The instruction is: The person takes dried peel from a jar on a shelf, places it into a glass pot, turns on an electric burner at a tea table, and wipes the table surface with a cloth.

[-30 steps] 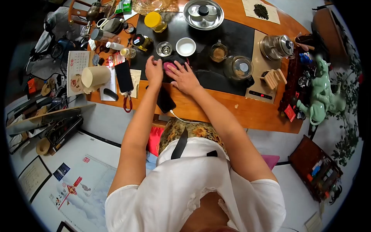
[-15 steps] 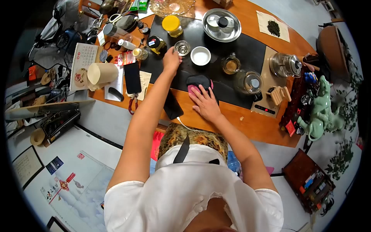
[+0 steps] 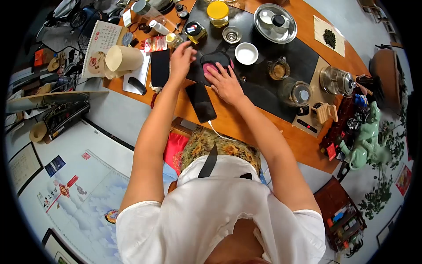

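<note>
My right hand lies flat with fingers spread on a folded pink and black cloth on the black tabletop mat. Holding nothing, my left hand hovers with its fingers loosely apart, near the small jar with a yellowish lid and a dark-lidded jar. A small clear glass cup and a white bowl stand beyond the cloth. Nearer my body, a black phone lies on the table with a white cable plugged in.
A yellow-lidded jar and a glass-lidded steel pan stand at the back. Rightward are a glass pitcher, a glass teapot and a kettle. Tea leaves lie on paper. Another phone is at left.
My left hand has left the small glass cup and drawn back toward the left. My right hand has slid the cloth leftward and farther from me. The view has shifted.
</note>
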`<state>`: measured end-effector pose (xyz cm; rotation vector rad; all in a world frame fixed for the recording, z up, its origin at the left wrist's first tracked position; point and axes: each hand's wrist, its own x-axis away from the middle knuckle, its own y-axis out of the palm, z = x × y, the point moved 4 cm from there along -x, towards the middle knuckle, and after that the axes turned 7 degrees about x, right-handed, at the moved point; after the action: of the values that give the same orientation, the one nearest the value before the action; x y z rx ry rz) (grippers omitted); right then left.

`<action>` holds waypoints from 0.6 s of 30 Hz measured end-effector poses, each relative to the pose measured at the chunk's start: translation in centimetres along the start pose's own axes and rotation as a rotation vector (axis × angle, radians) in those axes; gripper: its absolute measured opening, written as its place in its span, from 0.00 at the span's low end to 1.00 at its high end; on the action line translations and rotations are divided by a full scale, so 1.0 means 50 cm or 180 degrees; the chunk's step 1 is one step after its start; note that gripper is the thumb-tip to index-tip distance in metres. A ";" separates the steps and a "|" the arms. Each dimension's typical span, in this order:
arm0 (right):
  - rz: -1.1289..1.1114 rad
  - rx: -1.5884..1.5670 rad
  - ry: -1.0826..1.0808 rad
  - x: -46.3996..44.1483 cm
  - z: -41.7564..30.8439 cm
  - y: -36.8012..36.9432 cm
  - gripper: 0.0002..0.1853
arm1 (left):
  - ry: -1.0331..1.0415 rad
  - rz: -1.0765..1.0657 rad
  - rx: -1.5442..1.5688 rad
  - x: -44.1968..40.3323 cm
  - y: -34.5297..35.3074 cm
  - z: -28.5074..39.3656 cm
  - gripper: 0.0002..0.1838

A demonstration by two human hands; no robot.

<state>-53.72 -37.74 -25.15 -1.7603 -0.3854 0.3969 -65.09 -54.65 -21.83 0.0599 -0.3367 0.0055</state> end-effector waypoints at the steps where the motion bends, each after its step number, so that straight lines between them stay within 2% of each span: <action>1: -0.0007 0.0043 -0.0018 -0.020 -0.002 0.009 0.27 | -0.0043 0.0127 -0.0091 0.021 -0.033 -0.001 0.18; 4: -0.0031 0.0058 -0.0100 -0.074 -0.006 0.028 0.27 | -0.0064 0.0644 -0.0248 0.100 -0.114 -0.028 0.17; 8: -0.0093 0.0120 -0.0129 -0.088 -0.011 0.031 0.26 | -0.0169 0.0873 -0.1060 0.228 -0.172 -0.158 0.20; 10: -0.0062 -0.0086 -0.0186 -0.061 -0.006 0.021 0.25 | -0.0443 0.0832 -0.0720 0.292 -0.148 -0.195 0.22; 15: -0.0090 -0.0023 -0.0248 0.053 0.003 -0.012 0.25 | -0.0433 0.1105 -0.0808 0.375 -0.115 -0.207 0.20; 18: -0.0249 -0.0067 -0.0183 0.146 0.001 -0.021 0.25 | -0.0873 0.1271 -0.0403 0.406 -0.128 -0.236 0.19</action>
<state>-47.32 -34.09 -24.57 -1.7512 -0.4995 0.3895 -41.92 -60.41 -26.60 -0.1341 -0.6180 0.3741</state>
